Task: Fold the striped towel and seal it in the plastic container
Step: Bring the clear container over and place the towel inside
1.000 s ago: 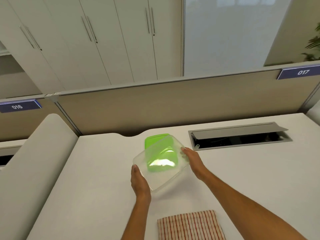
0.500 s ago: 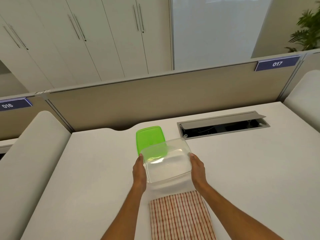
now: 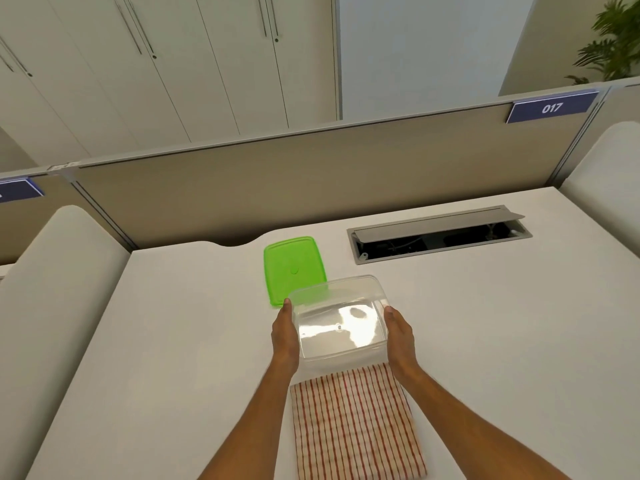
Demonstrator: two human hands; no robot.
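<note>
Gripping opposite short sides, the left hand (image 3: 284, 336) and right hand (image 3: 400, 336) hold the clear, glossy, round-cornered plastic container (image 3: 341, 322) over the smooth white desk (image 3: 173, 341), between the flat green lid (image 3: 292, 268) and the folded, red-striped woven towel (image 3: 356, 424).

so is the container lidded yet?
No. The clear container is open and empty; the green lid lies flat on the desk behind it.
</note>
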